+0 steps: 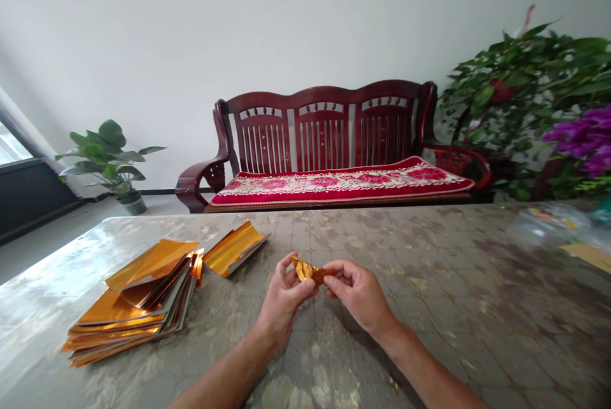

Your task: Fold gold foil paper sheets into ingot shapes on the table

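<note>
Gold foil (305, 270): a small crumpled, folded piece, raised between the two hands above the middle of the worktop (443, 282); fingers cover part of it.
Left hand (282, 294): pinches the foil's left part, thumb on the near side, fingers curled round behind.
Right hand (360, 291): pinches the foil's narrow right end between thumb and forefinger, other fingers bent under.
Stack of gold sheets (119, 307): on the worktop to the left, well apart from the hands; edges uneven, upper sheets skewed and partly lifted, grey undersides showing.
Loose gold sheets (236, 249): just beside the stack's far right corner, between it and the hands, one edge curling up.
Worktop cover: grey-brown, patterned with flowers and crossed lines, shiny at the left.
Clear plastic wrapping (534, 226): at the far right, something colourful in or under it, too blurred to tell.
Brown card (589, 257): flat near that wrapping, cut off by the right edge.
Bench (322, 138): dark red wood, beyond the worktop, a red flowered seat mat (324, 183) along it.
Grey pot (133, 205): on the floor at left, holding a broad-leaved plant (109, 158).
Right corner: trailing greenery (515, 103) and purple flowers (585, 138).
</note>
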Demonstrator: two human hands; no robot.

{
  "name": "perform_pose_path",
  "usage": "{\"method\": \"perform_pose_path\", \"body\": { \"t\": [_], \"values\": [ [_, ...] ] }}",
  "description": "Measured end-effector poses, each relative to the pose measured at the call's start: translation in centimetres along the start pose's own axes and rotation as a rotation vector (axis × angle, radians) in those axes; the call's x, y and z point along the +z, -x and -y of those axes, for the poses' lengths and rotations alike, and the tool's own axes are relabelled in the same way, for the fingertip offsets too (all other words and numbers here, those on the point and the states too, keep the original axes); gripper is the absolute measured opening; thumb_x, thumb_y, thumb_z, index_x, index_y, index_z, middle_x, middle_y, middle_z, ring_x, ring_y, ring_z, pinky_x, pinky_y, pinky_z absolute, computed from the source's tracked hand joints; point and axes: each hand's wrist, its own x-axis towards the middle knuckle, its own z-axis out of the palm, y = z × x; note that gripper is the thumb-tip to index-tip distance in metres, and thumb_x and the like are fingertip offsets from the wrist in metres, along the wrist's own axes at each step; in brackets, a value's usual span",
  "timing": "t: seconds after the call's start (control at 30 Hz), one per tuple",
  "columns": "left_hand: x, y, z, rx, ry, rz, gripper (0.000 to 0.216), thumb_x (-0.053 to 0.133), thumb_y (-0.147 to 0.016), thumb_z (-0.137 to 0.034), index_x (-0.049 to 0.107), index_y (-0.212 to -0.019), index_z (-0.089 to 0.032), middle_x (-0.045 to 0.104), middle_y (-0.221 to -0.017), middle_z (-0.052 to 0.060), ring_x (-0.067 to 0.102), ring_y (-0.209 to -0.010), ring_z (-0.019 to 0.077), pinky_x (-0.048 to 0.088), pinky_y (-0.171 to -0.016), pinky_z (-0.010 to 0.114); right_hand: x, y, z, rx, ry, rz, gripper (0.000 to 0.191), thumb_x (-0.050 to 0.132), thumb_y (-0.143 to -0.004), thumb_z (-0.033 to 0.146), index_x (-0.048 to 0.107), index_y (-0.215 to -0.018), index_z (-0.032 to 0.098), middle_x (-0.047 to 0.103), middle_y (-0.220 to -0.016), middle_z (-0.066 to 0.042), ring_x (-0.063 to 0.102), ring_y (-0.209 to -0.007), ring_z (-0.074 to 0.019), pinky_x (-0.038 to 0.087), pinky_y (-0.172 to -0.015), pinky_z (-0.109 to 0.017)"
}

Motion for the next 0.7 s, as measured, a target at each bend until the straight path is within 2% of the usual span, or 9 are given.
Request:
{"method": "perform_pose_path", "body": {
  "t": [0.1, 0.2, 0.33, 0.43, 0.57, 0.7],
  "values": [
    [0.5, 0.3, 0.1, -0.039, 0.022, -0.004, 0.092, 0.090, -0.056, -0.022, 0.040, -0.133, -0.018, 0.068, -0.099, 0.006, 0.066, -0.090, 0.0191, 0.050, -0.083, 0.029, 0.3, 0.2, -0.2, -0.027, 0.028, 0.023, 0.017, 0.066, -0.079, 0.031, 0.070, -0.089, 0.018, 0.067, -0.070, 0.000, 0.063, -0.062, -0.0142, 0.055, -0.059, -0.025],
    [0.8, 0.3, 0.4, -0.026, 0.007, -0.050, 0.093, 0.089, -0.056, -0.020, 0.040, -0.135, -0.016, 0.067, -0.092, 0.003, 0.065, -0.083, 0.0172, 0.049, -0.081, 0.028, 0.5, 0.5, -0.3, -0.057, 0.062, 0.046, 0.016, 0.063, -0.082, 0.029, 0.069, -0.091, 0.018, 0.069, -0.073, -0.001, 0.064, -0.065, -0.0149, 0.055, -0.061, -0.025],
    [0.6, 0.1, 0.9, -0.031, -0.075, -0.091, 0.081, 0.085, -0.059, -0.023, 0.045, -0.130, -0.015, 0.063, -0.084, 0.000, 0.060, -0.072, 0.0129, 0.047, -0.066, 0.022, 0.6, 0.9, -0.4, -0.098, 0.171, 0.082, 0.018, 0.057, -0.086, 0.026, 0.070, -0.096, 0.018, 0.070, -0.075, -0.001, 0.065, -0.066, -0.0151, 0.055, -0.063, -0.025],
    [0.3, -0.1, 1.3, -0.021, -0.186, -0.105, 0.064, 0.079, -0.064, -0.024, 0.050, -0.120, -0.015, 0.060, -0.080, -0.002, 0.053, -0.064, 0.0103, 0.043, -0.056, 0.020, 0.4, 1.1, -0.3, -0.174, 0.305, 0.090, 0.017, 0.055, -0.088, 0.022, 0.070, -0.095, 0.020, 0.071, -0.076, -0.001, 0.066, -0.067, -0.0147, 0.053, -0.065, -0.025],
    [0.2, -0.2, 1.5, 0.034, -0.282, -0.111, 0.047, 0.075, -0.066, -0.023, 0.054, -0.108, -0.015, 0.058, -0.076, -0.003, 0.051, -0.063, 0.0104, 0.043, -0.054, 0.020, 0.3, 1.4, -0.1, -0.302, 0.470, 0.038, 0.017, 0.054, -0.086, 0.016, 0.068, -0.092, 0.021, 0.072, -0.086, -0.002, 0.066, -0.075, -0.0149, 0.051, -0.071, -0.025],
    [0.2, -0.1, 1.7, 0.052, -0.319, -0.112, 0.043, 0.074, -0.066, -0.023, 0.054, -0.104, -0.015, 0.059, -0.077, -0.002, 0.053, -0.065, 0.0116, 0.044, -0.056, 0.021, 0.5, 1.4, -0.4, -0.356, 0.537, 0.005, 0.026, 0.052, -0.082, 0.011, 0.065, -0.102, 0.021, 0.072, -0.089, -0.002, 0.067, -0.076, -0.0148, 0.052, -0.073, -0.025]
  ]
}}
